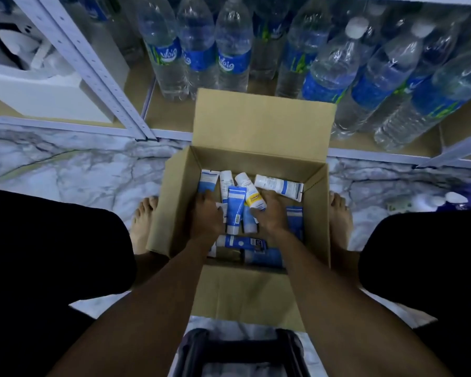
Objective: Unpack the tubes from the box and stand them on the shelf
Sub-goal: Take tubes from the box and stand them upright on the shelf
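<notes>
An open cardboard box (174,202) stands on the floor between my feet. Several blue and white tubes lie loose inside it. My left hand (206,213) is down in the box, closed around a blue tube (235,208) with its white cap pointing toward me. My right hand (269,213) is beside it, gripping a white tube with a yellow band (252,197). Another white tube (279,186) lies at the box's far right. The shelf (172,112) runs just behind the box, low to the floor.
Large water bottles (233,50) fill the shelf behind the box and to its right. A white upright post (93,74) divides the shelf; white foam packing (33,77) sits to its left. The floor is marbled. A dark stool (239,346) is under me.
</notes>
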